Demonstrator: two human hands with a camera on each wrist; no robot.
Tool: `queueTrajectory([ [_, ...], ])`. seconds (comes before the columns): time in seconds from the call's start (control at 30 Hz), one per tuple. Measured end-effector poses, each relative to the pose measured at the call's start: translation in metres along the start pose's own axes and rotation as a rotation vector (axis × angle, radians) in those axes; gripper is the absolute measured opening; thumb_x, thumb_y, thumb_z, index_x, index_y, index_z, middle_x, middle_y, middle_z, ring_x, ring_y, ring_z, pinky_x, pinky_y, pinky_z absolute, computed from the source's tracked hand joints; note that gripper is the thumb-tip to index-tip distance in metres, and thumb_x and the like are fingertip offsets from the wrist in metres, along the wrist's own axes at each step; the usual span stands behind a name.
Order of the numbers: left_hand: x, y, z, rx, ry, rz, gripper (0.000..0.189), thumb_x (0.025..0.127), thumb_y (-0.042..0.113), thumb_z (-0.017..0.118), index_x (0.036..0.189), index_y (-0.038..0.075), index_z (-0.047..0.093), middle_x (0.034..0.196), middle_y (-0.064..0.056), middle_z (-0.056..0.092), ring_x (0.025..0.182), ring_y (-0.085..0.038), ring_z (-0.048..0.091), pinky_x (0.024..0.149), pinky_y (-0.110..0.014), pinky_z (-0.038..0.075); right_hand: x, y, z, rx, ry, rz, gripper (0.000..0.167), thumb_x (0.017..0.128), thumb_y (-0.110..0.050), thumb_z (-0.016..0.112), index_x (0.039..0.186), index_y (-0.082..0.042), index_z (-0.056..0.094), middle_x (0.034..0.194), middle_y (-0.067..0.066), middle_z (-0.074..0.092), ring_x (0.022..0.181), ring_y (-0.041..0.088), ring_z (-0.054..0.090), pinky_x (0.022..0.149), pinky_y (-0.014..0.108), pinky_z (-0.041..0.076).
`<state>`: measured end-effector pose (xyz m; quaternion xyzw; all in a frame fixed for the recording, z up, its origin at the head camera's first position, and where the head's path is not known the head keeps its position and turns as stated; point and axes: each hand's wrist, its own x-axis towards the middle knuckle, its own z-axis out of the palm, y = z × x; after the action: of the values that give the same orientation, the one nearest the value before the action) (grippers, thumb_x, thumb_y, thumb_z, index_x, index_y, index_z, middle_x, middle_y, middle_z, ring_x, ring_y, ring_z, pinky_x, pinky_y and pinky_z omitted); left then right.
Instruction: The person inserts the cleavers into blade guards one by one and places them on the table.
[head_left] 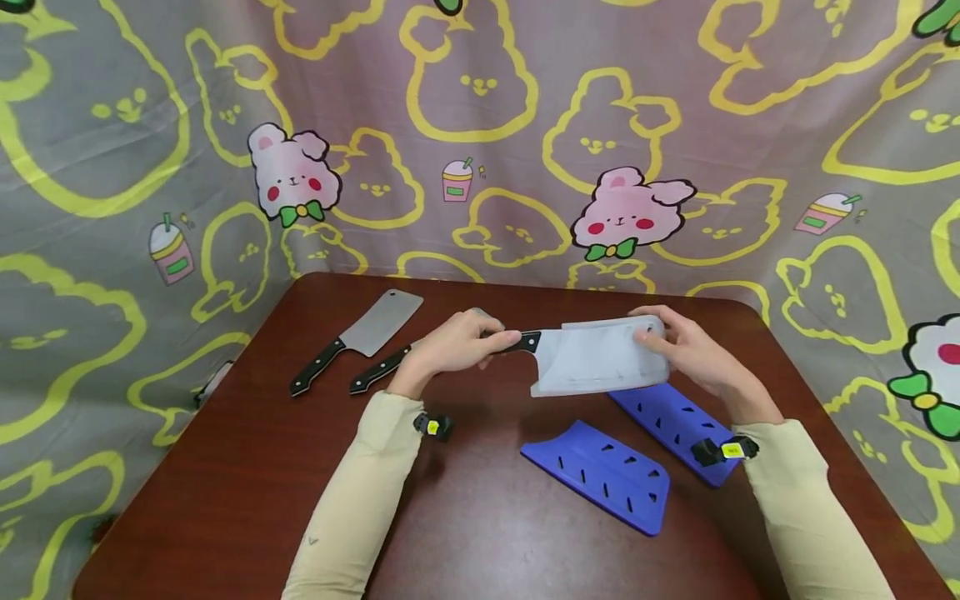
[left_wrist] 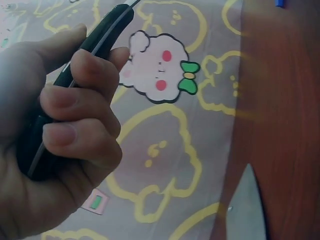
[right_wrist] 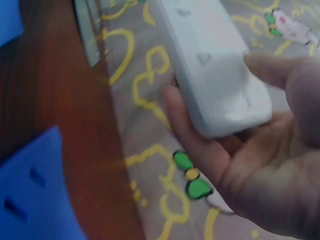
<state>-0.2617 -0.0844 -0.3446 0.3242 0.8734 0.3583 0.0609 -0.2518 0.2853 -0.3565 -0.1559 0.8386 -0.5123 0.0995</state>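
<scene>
My left hand [head_left: 459, 342] curls its fingers round the black handle [left_wrist: 60, 80] of a cleaver held above the table. A whitish blade cover [head_left: 600, 358] lies over the blade, its slotted end seen in the right wrist view. My right hand [head_left: 693, 350] grips the cover's far end, thumb on the near face and fingers behind. How far the blade sits inside is hard to tell. Below the cover lie two blue slotted blade covers, one nearer [head_left: 603, 475] and one farther right [head_left: 675, 425], the latter partly hidden by the right wrist.
At the back left of the brown table [head_left: 465, 533] lies a cleaver [head_left: 367, 329] with a black handle. Beside it is another black handle [head_left: 378, 371], partly behind my left arm. A patterned cloth [head_left: 495, 208] hangs around the table.
</scene>
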Motion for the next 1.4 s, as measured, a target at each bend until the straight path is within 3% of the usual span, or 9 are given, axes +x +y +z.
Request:
queueTrajectory([
  [0.13, 0.009, -0.006, 0.005, -0.046, -0.009, -0.075, 0.050, 0.098, 0.053, 0.051, 0.071, 0.012, 0.061, 0.054, -0.004, 0.056, 0.046, -0.013, 0.037, 0.052, -0.027, 0.032, 0.006, 0.016, -0.007, 0.036, -0.053, 0.043, 0.054, 0.099, -0.029, 0.059, 0.141, -0.008, 0.031, 0.118, 0.016, 0.054, 0.091, 0.024, 0.067, 0.064, 0.050, 0.058],
  [0.23, 0.018, -0.011, 0.010, -0.118, 0.015, -0.124, 0.044, 0.098, 0.052, 0.052, 0.085, 0.013, 0.067, 0.065, -0.011, 0.066, 0.048, -0.014, 0.045, 0.051, -0.026, 0.036, 0.010, 0.025, -0.012, 0.060, 0.019, 0.043, 0.052, 0.097, -0.030, 0.061, 0.136, -0.005, 0.034, 0.108, 0.007, 0.062, 0.085, 0.022, 0.069, 0.061, 0.049, 0.058],
  [0.4, 0.034, -0.020, 0.019, -0.242, 0.160, -0.195, 0.032, 0.099, 0.044, 0.054, 0.106, 0.016, 0.067, 0.084, -0.010, 0.072, 0.062, -0.020, 0.062, 0.055, -0.025, 0.045, 0.017, 0.039, -0.022, 0.074, 0.150, 0.066, 0.058, 0.097, -0.034, 0.061, 0.139, -0.004, 0.035, 0.097, -0.010, 0.065, 0.078, 0.015, 0.067, 0.055, 0.040, 0.056],
  [0.5, 0.040, -0.026, 0.024, -0.278, 0.241, -0.261, 0.031, 0.099, 0.043, 0.054, 0.109, 0.015, 0.064, 0.090, -0.006, 0.069, 0.070, -0.023, 0.066, 0.055, -0.026, 0.046, 0.020, 0.047, -0.027, 0.093, 0.182, 0.098, 0.062, 0.098, -0.035, 0.059, 0.143, -0.004, 0.031, 0.094, -0.013, 0.064, 0.071, 0.012, 0.064, 0.050, 0.034, 0.050],
  [0.6, 0.047, -0.032, 0.031, -0.312, 0.267, -0.320, 0.029, 0.099, 0.040, 0.055, 0.109, 0.013, 0.061, 0.097, -0.009, 0.065, 0.080, -0.031, 0.069, 0.060, -0.028, 0.046, 0.023, 0.054, -0.031, 0.124, 0.186, 0.124, 0.063, 0.099, -0.035, 0.056, 0.146, -0.004, 0.028, 0.092, -0.014, 0.065, 0.066, 0.010, 0.060, 0.046, 0.029, 0.041],
  [0.77, 0.057, -0.042, 0.042, -0.299, 0.213, -0.325, 0.024, 0.099, 0.030, 0.057, 0.114, 0.011, 0.057, 0.104, -0.014, 0.065, 0.092, -0.034, 0.069, 0.071, -0.031, 0.047, 0.032, 0.067, -0.036, 0.121, 0.202, 0.151, 0.064, 0.099, -0.037, 0.056, 0.146, -0.005, 0.028, 0.090, -0.016, 0.064, 0.064, 0.008, 0.058, 0.045, 0.027, 0.038],
  [1.0, 0.067, -0.046, 0.056, -0.170, 0.082, -0.257, 0.029, 0.094, 0.005, 0.059, 0.123, 0.007, 0.056, 0.104, -0.012, 0.064, 0.074, -0.016, 0.060, 0.069, -0.025, 0.047, 0.040, 0.079, -0.040, -0.022, 0.268, 0.173, 0.059, 0.101, -0.032, 0.053, 0.146, 0.000, 0.030, 0.109, 0.018, 0.053, 0.063, 0.010, 0.055, 0.048, 0.028, 0.041],
  [1.3, 0.082, -0.045, 0.075, -0.119, 0.069, -0.400, 0.029, 0.095, 0.018, 0.064, 0.123, 0.012, 0.061, 0.127, -0.010, 0.062, 0.075, -0.016, 0.069, 0.065, -0.024, 0.052, 0.048, 0.102, -0.040, -0.033, 0.240, 0.229, 0.051, 0.101, -0.014, 0.050, 0.144, 0.009, 0.033, 0.126, 0.031, 0.045, 0.076, 0.003, 0.057, 0.067, 0.025, 0.053],
  [1.4, 0.087, -0.043, 0.079, -0.105, 0.048, -0.436, 0.030, 0.095, 0.022, 0.065, 0.124, 0.014, 0.062, 0.124, -0.011, 0.064, 0.074, -0.018, 0.070, 0.060, -0.025, 0.049, 0.050, 0.107, -0.041, -0.005, 0.198, 0.240, 0.054, 0.102, -0.015, 0.050, 0.146, 0.011, 0.030, 0.135, 0.034, 0.040, 0.080, -0.001, 0.057, 0.077, 0.027, 0.056],
])
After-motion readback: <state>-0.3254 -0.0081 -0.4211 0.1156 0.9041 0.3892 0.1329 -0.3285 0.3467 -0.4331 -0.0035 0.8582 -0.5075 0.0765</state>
